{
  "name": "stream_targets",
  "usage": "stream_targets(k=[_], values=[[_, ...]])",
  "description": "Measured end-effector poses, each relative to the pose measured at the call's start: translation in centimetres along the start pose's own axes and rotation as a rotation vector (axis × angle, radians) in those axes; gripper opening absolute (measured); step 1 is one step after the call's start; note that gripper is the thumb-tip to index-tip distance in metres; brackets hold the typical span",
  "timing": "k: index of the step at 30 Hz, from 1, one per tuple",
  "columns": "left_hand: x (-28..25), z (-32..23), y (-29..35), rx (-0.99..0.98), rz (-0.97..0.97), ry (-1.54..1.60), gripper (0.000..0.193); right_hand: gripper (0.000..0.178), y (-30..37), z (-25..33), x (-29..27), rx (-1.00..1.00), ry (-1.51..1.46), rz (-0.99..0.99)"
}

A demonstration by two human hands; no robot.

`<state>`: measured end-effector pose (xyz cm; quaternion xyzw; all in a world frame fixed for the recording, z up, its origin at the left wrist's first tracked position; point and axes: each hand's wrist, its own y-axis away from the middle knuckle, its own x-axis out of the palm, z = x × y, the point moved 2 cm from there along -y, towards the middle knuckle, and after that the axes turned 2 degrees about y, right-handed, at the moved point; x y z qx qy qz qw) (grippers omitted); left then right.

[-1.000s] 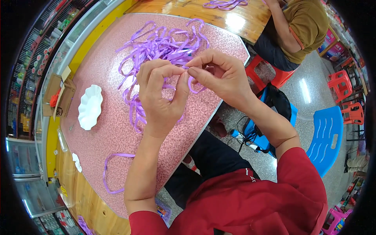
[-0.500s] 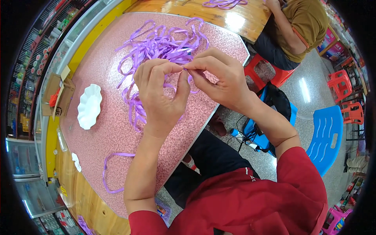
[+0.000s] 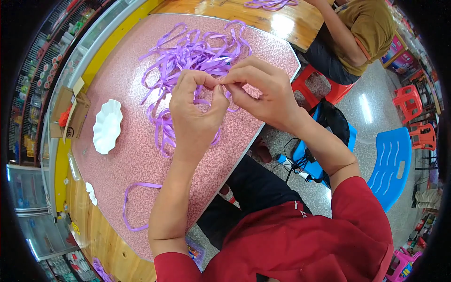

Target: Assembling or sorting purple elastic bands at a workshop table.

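Note:
My left hand (image 3: 197,105) and my right hand (image 3: 263,91) meet fingertip to fingertip above the pink tabletop (image 3: 127,160). Both pinch a small bit of purple ribbon between thumb and forefinger; the fingers hide most of it. Just beyond them lies a tangled heap of purple ribbon (image 3: 197,54), with loops trailing down under my left hand. A single ribbon loop (image 3: 125,207) rests beside my left forearm. To the left stands a white dish with a wavy rim (image 3: 107,127).
A cardboard box (image 3: 77,113) and a white scrap (image 3: 91,193) sit along the left edge. Across the table, a person in a brown shirt (image 3: 371,28) sits on a red stool (image 3: 310,87), near more ribbon (image 3: 270,3). Blue stools (image 3: 390,169) stand at right.
My left hand has turned slightly and drawn its fingers closer to the right hand's, which stays nearly in place. The other person's arm has shifted up.

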<state>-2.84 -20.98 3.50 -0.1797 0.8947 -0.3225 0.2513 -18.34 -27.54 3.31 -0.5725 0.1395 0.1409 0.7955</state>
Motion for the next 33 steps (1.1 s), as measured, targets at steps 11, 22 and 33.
stream_targets(k=[11, 22, 33], values=[[-0.1, 1.0, 0.3, -0.42, 0.1, 0.467, 0.004, 0.021, 0.6, -0.2, 0.4, 0.46, -0.314, 0.055], [-0.1, 1.2, 0.3, -0.468, 0.087, 0.394, 0.004, 0.03, -0.2, -0.4, 0.2, -0.136, 0.182, -0.004], [-0.2, 1.9, 0.5, -0.514, 0.176, 0.446, 0.005, 0.031, 0.0, -1.5, 1.2, -0.181, 0.135, 0.034]])
